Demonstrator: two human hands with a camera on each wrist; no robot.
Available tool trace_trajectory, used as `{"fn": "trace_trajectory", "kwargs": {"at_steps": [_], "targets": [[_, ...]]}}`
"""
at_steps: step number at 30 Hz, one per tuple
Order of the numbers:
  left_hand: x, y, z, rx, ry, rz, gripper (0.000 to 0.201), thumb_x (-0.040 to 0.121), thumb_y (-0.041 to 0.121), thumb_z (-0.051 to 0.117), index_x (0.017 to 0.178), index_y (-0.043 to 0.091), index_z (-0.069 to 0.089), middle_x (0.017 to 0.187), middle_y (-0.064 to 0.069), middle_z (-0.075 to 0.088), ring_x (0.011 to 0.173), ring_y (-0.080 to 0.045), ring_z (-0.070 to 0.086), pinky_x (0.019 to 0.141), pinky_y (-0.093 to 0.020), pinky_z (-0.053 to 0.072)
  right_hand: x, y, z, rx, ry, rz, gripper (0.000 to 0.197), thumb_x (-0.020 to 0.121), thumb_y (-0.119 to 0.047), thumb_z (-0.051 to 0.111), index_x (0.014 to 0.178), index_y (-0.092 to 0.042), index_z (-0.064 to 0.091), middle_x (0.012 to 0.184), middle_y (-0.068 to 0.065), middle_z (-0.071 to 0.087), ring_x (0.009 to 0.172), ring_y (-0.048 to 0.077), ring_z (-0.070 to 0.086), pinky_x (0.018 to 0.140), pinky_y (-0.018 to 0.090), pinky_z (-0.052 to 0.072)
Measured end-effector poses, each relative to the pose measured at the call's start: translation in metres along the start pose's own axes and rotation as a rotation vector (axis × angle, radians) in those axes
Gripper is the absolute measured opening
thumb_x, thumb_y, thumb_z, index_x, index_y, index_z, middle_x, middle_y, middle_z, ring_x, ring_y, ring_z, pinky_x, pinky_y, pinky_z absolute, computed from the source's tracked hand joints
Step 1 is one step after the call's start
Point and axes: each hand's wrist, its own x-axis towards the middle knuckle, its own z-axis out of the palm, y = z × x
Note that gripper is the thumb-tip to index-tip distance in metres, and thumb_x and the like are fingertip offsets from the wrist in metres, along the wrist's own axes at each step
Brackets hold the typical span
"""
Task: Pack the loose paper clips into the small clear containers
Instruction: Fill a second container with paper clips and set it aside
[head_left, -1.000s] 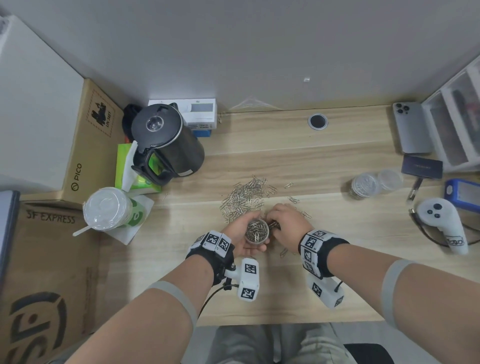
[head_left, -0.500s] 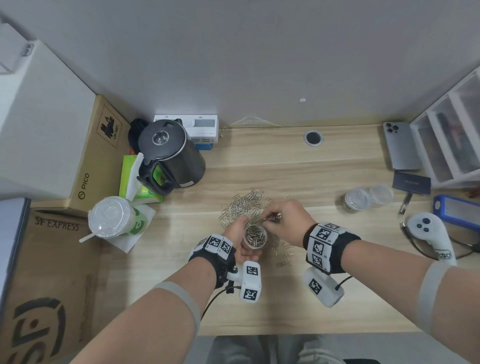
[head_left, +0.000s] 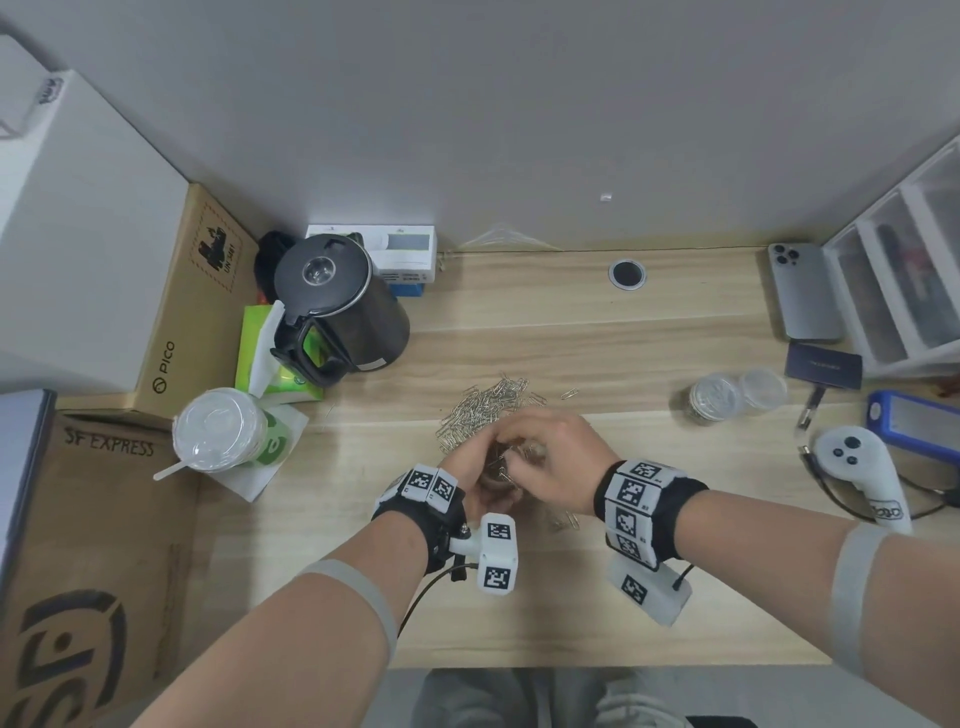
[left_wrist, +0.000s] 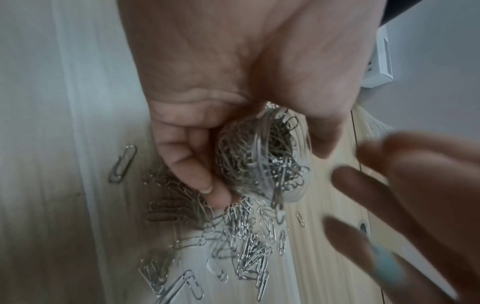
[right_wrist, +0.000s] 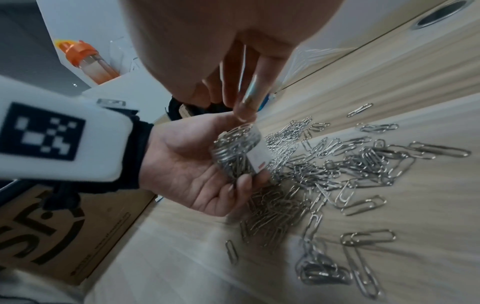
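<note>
item: small clear container (left_wrist: 262, 156), held off the bench (head_left: 597, 332) in the left hand (head_left: 470, 475), fingers and thumb curled round its wall, mouth tipped toward the right hand (head_left: 550, 462); contents: paper clips near to the rim, a few poking over it. change since half a second ago: the right hand, then raised just beyond the container with a clip pinched at its tips, has come in over the container's mouth and now covers it in the head view. state of right hand: thumb and forefinger are pressed together at the container's rim in the right wrist view, other fingers loosely spread; whether a clip is still pinched there is too blurred to tell, so the drop is either in progress or just done. the left hand has kept its hold; the container sits slightly nearer the person than it did. item: loose pile of paper clips (head_left: 485, 405), on the bench just beyond the container, with stragglers (right_wrist: 363, 242) beside it. item: two further containers (head_left: 737, 397), on the bench well to the right of the held container, one filled, one appearing empty. reading: this container is judged close to full; a good share of the pile remains, so the spare container is likely needed soon.
</note>
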Motion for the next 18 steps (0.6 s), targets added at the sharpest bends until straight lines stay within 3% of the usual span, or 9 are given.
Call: {"fn": "trace_trajectory", "kwargs": {"at_steps": [2, 4, 6, 8, 10, 14, 18], "targets": [[-0.003, 0.002, -0.005, 0.050, -0.028, -0.024, 0.059, 0.072, 0.061, 0.080, 0.106, 0.014, 0.072, 0.085, -0.011, 0.069, 0.060, -0.025, 0.061, 0.054, -0.029, 0.052, 0.003, 0.008, -0.007, -0.039, 0.033, 0.082, 0.021, 0.084, -0.025, 0.058, 0.104, -0.024, 0.067, 0.104, -0.010, 0.063, 0.092, 0.011, 0.060, 0.084, 0.034, 0.052], [-0.004, 0.002, -0.012, 0.061, -0.044, -0.037, 0.065, 0.067, 0.062, 0.084, 0.111, 0.016, 0.070, 0.090, -0.014, 0.069, 0.060, -0.023, 0.061, 0.051, -0.029, 0.051, 0.005, 0.023, -0.012, -0.152, -0.033, 0.236, 0.033, 0.083, -0.030, 0.062, 0.116, -0.025, 0.061, 0.116, -0.007, 0.056, 0.103, 0.013, 0.057, 0.089, 0.036, 0.050], [-0.005, 0.002, -0.021, 0.082, -0.060, -0.031, 0.072, 0.065, 0.057, 0.088, 0.119, 0.014, 0.066, 0.089, -0.014, 0.069, 0.063, -0.023, 0.062, 0.055, -0.030, 0.054, 0.004, 0.038, -0.012, -0.277, -0.204, 0.372, 0.068, 0.071, -0.043, 0.073, 0.132, -0.026, 0.049, 0.130, -0.003, 0.044, 0.120, 0.019, 0.047, 0.097, 0.037, 0.048], [-0.007, 0.001, -0.027, 0.114, -0.074, -0.011, 0.075, 0.064, 0.051, 0.091, 0.125, 0.017, 0.062, 0.091, -0.014, 0.071, 0.068, -0.023, 0.064, 0.060, -0.030, 0.056, 0.000, 0.046, -0.008, -0.364, -0.352, 0.413, 0.111, 0.049, -0.061, 0.081, 0.144, -0.028, 0.034, 0.139, 0.000, 0.033, 0.129, 0.021, 0.034, 0.101, 0.040, 0.046], [-0.008, -0.001, -0.032, 0.127, -0.088, 0.005, 0.072, 0.063, 0.047, 0.090, 0.120, 0.016, 0.062, 0.089, -0.012, 0.072, 0.072, -0.023, 0.066, 0.059, -0.029, 0.057, -0.004, 0.047, 0.001, -0.448, -0.434, 0.384, 0.131, 0.036, -0.071, 0.082, 0.147, -0.030, 0.025, 0.142, 0.001, 0.028, 0.130, 0.022, 0.026, 0.100, 0.043, 0.047], [-0.010, -0.006, -0.036, 0.119, -0.063, 0.020, 0.084, 0.057, 0.047, 0.090, 0.128, 0.013, 0.060, 0.089, -0.014, 0.076, 0.082, -0.028, 0.071, 0.052, -0.027, 0.057, 0.000, 0.044, 0.023, -0.468, -0.372, 0.328, 0.105, 0.052, -0.052, 0.085, 0.141, -0.037, 0.032, 0.134, 0.000, 0.031, 0.124, 0.021, 0.028, 0.090, 0.038, 0.050], [-0.008, -0.012, -0.040, 0.077, -0.066, 0.016, 0.088, 0.060, 0.050, 0.088, 0.135, 0.013, 0.059, 0.095, -0.016, 0.074, 0.085, -0.029, 0.072, 0.054, -0.026, 0.058, 0.004, 0.046, 0.034, -0.309, -0.348, 0.298, 0.069, 0.072, -0.030, 0.080, 0.133, -0.032, 0.049, 0.121, -0.002, 0.040, 0.113, 0.019, 0.037, 0.097, 0.037, 0.043]]}}
